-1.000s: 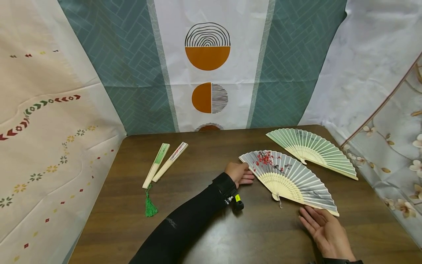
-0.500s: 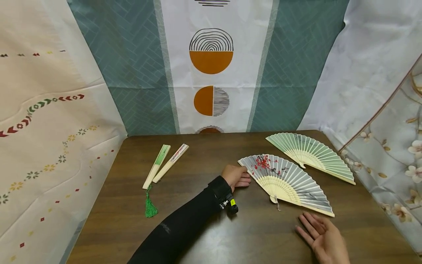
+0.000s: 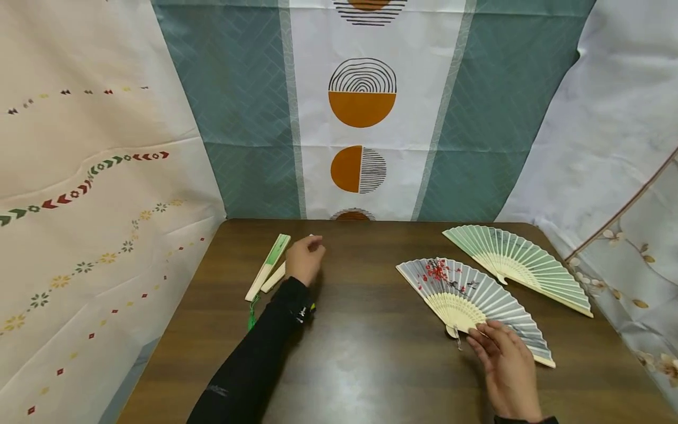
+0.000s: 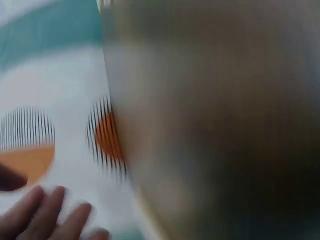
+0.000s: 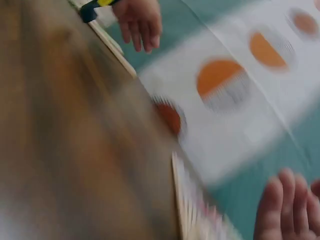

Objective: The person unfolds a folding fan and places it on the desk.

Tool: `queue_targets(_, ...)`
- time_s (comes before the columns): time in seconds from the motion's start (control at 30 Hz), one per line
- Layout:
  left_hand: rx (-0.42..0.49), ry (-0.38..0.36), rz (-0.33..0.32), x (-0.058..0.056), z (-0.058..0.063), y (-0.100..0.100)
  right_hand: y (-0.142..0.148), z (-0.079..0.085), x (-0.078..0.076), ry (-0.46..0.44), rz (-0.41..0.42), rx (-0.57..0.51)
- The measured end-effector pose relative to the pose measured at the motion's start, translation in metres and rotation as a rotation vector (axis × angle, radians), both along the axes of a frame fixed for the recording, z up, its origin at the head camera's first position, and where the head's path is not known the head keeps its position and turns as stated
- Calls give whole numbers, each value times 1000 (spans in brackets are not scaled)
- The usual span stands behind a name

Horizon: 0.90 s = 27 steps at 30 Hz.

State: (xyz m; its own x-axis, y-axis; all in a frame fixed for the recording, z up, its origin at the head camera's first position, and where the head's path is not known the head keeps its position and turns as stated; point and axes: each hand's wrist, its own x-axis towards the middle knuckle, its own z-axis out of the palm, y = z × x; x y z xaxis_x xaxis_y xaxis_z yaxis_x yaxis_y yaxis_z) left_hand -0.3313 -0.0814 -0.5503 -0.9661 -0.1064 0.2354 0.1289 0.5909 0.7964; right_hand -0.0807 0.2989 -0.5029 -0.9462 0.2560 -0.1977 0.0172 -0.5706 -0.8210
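Note:
At the left, my left hand [image 3: 304, 259] is over a folded pale fan [image 3: 273, 278], covering its upper part. In the left wrist view its fingers [image 4: 47, 215] are relaxed, with nothing between them. A folded green fan [image 3: 269, 268] with a green tassel [image 3: 252, 315] lies alongside. At the right, a spread white fan [image 3: 454, 309] with red blossoms lies on the table, a small cord hanging from its pivot. My right hand [image 3: 505, 368] overlaps its lower edge in the head view. The right wrist view shows that hand's fingers [image 5: 285, 210] extended.
A spread green fan [image 3: 535, 259] lies behind the white one, near the right edge of the brown wooden table [image 3: 360, 341]. Patterned cloths hang around: a teal and white cloth [image 3: 312, 123] at the back, a cream cloth [image 3: 79, 235] at the left, a floral one at the right.
My left hand has left the white spread fan's left edge and moved left to the folded fans. The right hand has come up over the white fan's lower edge. The head view has shifted.

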Motion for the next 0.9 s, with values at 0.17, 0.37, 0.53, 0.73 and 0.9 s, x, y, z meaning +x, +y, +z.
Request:
queue_targets(0.17,-439,-203,-81,-19,-7,-40,-76,13,-62,64,167,347)
queue_targets(0.37,-595,-328,-124,15,-12,-41,-153,-5,-105,-40,372,542)
queue_targets(0.53,-640,-177,-118,32,-24,-23,-175,-21,-118,-31,402,505)
queue_targets(0.73,-594,-168,-274,39,-21,-2,-179,-29,-124,-20,381,480)
queue_targets(0.9,-536,-243,-358,39,-20,2,-175,-39,-123,-26,406,354)
